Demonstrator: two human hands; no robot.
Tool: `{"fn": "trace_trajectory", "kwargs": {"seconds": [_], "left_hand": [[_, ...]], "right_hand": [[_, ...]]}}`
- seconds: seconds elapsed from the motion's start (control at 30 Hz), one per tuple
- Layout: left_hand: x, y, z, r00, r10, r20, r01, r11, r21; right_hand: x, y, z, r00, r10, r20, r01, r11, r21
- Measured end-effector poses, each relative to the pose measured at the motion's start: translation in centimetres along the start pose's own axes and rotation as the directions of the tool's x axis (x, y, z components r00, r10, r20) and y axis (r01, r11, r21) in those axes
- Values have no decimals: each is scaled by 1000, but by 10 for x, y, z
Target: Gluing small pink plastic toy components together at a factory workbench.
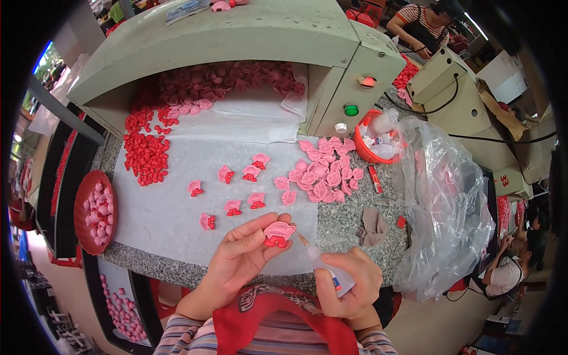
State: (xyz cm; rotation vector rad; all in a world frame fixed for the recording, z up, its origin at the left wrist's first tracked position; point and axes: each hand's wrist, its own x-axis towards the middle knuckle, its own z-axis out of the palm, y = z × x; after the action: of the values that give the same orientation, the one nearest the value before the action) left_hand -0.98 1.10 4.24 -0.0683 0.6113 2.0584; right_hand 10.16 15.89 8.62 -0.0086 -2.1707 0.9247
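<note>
Between the thumb and fingers of my left hand (245,251) is a small pink plastic piece with a red lower part (278,234), held up over the white paper sheet (177,228). My right hand (349,281) is wrapped round a translucent squeeze bottle (336,278), whose thin nozzle points toward that piece, apart from it. Beyond my hands, several similar pink-and-red pieces (233,207) lie spread on the paper. A heap of loose pink pieces (322,171) sits to their right, and a pile of small red parts (145,158) to their left.
A pale green metal housing (236,38) with more parts inside stands at the back. A red dish (83,222) of pink balls is at the left; an orange basket (361,148) of bottles and a clear plastic bag (444,213) are at the right. A grey rag (374,227) lies nearby. People sit farther off.
</note>
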Motion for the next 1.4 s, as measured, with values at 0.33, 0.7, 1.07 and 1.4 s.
{"fn": "trace_trajectory", "kwargs": {"seconds": [0.33,0.7,1.07,1.4], "left_hand": [[-1,-1,3,1000,-23,0,23,999,25],[-2,-1,4,998,-37,42,37,999,9],[-1,-2,2,998,-22,62,22,1000,-4],[1,-3,0,998,-42,36,46,994,-98]], "right_hand": [[0,-3,2,999,-27,46,25,999,45],[-1,-3,7,998,-29,51,27,999,42],[-2,-8,0,998,-12,66,9,999,46],[-5,-2,-5,999,45,-18,-45,999,27]]}}
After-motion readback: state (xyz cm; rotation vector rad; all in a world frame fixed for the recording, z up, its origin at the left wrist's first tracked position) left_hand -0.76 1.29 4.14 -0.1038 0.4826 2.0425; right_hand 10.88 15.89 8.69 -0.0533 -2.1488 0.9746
